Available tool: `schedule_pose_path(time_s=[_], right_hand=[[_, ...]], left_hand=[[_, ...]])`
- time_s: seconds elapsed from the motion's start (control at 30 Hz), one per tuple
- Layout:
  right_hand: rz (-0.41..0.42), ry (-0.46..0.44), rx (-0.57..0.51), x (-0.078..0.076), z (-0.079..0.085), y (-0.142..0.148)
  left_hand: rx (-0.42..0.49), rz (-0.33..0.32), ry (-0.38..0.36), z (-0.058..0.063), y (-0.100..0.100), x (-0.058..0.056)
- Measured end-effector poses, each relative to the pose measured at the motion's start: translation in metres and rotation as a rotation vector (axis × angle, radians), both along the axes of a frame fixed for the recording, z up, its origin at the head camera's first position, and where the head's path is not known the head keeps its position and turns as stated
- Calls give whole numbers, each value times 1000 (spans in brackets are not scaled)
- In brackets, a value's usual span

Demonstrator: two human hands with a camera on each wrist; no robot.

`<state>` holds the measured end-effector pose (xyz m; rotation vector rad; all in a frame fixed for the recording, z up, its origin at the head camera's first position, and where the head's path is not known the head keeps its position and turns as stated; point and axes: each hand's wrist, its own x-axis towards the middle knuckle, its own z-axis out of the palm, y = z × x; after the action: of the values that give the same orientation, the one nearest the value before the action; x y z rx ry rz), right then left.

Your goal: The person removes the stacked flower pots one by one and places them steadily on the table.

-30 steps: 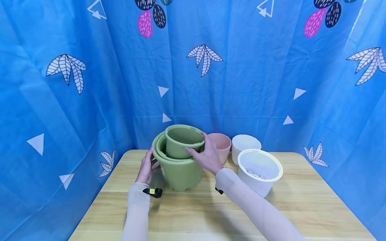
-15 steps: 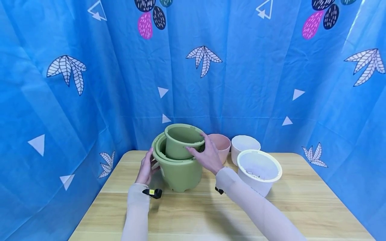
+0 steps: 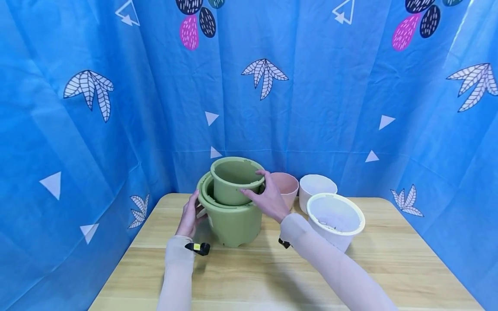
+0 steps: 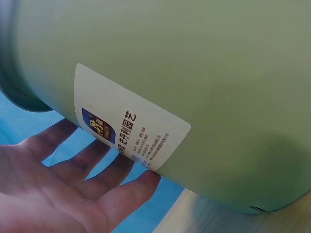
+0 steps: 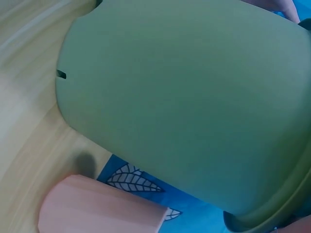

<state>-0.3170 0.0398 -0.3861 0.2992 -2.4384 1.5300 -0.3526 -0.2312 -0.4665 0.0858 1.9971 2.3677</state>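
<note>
Green plastic flowerpots stand nested on the table. The large outer flowerpot has a white label on its left side. Inside it sits a middle flowerpot, of which mainly the rim shows. The smallest green flowerpot rises above both, its lower part hidden inside. My right hand grips that smallest pot at its right rim, thumb on the front wall and fingers at the edge. My left hand rests against the outer pot's left side. Its fingers touch the wall by the label, loosely extended.
Behind my right hand stands a pink pot, with a small white pot beside it. A larger white pot stands in front of that one, close to my right forearm. Blue patterned curtain surrounds the wooden table.
The smallest green pot has risen slightly with my right hand. My left hand and the outer pot stay where they were.
</note>
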Motion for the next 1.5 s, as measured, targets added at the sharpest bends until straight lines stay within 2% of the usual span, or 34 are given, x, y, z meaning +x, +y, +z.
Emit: schedule_pose_path(time_s=[0.43,0.67,0.87,1.13,1.5], right_hand=[[66,-11,-65,-1,12,7],[99,19,-131,-2,22,9],[96,52,-133,-1,28,10],[107,38,-145,2,37,13],[75,25,-143,5,56,17]], left_hand=[[-3,-11,8,-1,0,1],[-6,-9,21,1,0,3],[-12,-4,18,1,-1,3],[-24,-1,21,-1,-1,4],[-14,-7,16,1,-1,6]])
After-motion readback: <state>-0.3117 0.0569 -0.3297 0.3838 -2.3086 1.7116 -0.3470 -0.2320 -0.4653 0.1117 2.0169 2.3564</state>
